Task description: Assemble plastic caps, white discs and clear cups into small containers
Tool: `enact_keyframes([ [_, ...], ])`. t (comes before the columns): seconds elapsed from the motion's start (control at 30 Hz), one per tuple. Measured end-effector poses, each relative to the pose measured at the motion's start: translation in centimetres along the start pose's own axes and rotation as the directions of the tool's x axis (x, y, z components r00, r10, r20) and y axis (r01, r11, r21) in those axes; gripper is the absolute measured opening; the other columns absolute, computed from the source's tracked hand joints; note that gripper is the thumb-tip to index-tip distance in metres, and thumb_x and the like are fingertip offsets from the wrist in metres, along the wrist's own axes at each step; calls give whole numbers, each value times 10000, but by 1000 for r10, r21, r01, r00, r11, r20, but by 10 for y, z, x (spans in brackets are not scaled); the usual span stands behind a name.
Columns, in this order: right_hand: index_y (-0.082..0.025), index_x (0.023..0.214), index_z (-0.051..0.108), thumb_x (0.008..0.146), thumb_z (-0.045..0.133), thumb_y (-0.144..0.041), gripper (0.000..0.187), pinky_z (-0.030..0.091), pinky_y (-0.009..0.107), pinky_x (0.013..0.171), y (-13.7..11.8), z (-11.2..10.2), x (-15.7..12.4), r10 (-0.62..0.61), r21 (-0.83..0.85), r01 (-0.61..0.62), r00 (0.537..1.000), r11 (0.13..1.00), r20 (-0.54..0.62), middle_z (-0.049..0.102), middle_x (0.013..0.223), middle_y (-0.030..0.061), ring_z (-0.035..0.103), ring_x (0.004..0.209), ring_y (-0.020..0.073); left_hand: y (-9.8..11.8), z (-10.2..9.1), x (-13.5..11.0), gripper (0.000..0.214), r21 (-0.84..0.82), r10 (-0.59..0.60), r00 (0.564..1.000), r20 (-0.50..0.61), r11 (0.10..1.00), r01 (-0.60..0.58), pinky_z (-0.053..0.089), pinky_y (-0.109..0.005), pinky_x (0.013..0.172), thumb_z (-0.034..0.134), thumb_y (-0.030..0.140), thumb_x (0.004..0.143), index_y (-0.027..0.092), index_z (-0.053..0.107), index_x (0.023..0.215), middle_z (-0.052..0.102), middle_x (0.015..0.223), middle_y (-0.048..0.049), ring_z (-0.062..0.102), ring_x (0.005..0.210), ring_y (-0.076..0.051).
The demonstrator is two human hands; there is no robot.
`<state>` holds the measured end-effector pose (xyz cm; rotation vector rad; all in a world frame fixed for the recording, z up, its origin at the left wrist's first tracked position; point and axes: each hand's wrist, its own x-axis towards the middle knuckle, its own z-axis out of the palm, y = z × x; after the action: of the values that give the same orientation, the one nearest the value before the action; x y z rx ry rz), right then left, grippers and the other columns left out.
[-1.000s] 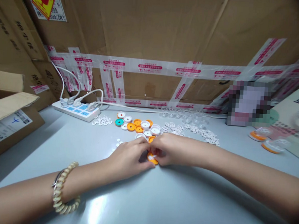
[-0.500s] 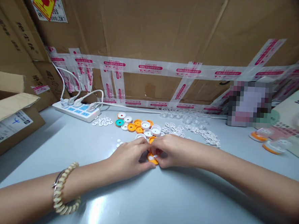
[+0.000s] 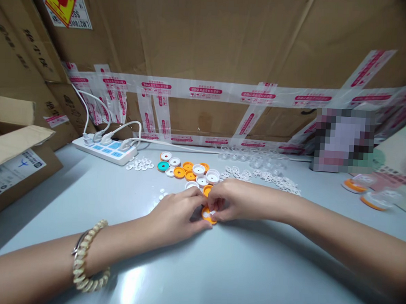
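An orange round plastic case (image 3: 204, 217) with a raised rim lies on the table between my hands. My left hand (image 3: 180, 211) steadies it, with thumb and fingers closed at its left and near edge. Inside the case are small white plastic parts (image 3: 213, 212). My right hand (image 3: 232, 199) is pinched over the right side of the case, its fingertips at these white parts. What exactly lies between the right fingertips is too small and partly hidden. Just beyond the hands stand several orange and white round cases (image 3: 212, 176) and one teal case (image 3: 163, 166).
Small white discs (image 3: 140, 164) lie beside a power strip (image 3: 103, 151) with plugged cables. White flat parts (image 3: 280, 182) and clear covers (image 3: 257, 157) spread toward the back right. Two orange-and-clear assemblies (image 3: 375, 199) sit at the right. Cardboard boxes (image 3: 210, 37) wall off the back.
My right hand has shifted slightly right over the case, and more of the white parts inside shows. My left hand keeps its hold on the case.
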<state>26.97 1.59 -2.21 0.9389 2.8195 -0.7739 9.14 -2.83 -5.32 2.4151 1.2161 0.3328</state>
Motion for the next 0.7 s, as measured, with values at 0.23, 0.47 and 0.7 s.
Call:
enact_keyframes([
  [0.23,-143,698,623,684,580,-165,51,318,197,492,-5,1,5,5,-68,-4,1000,998,14,608,634,5,464,526,88,1,-1,0,273,4,-12,1000,6,1000,12,475,-341,748,563,314,795,204,585,1044,580,1059,-60,583,897,-219],
  [0.47,-140,687,629,689,553,-93,90,349,200,519,-5,10,-2,-80,-129,67,992,989,-99,617,633,15,492,542,94,2,-2,-1,267,14,-11,1000,-8,1000,11,479,-324,701,562,321,793,196,590,1028,587,1008,-57,585,833,-202],
  [0.7,-118,785,644,786,510,-80,139,419,225,592,4,27,-13,-174,-140,139,943,980,-282,652,734,62,580,647,126,1,-1,0,241,-3,2,1000,-21,1000,-2,478,-330,738,564,318,799,189,594,1000,591,1023,-55,583,889,-207],
])
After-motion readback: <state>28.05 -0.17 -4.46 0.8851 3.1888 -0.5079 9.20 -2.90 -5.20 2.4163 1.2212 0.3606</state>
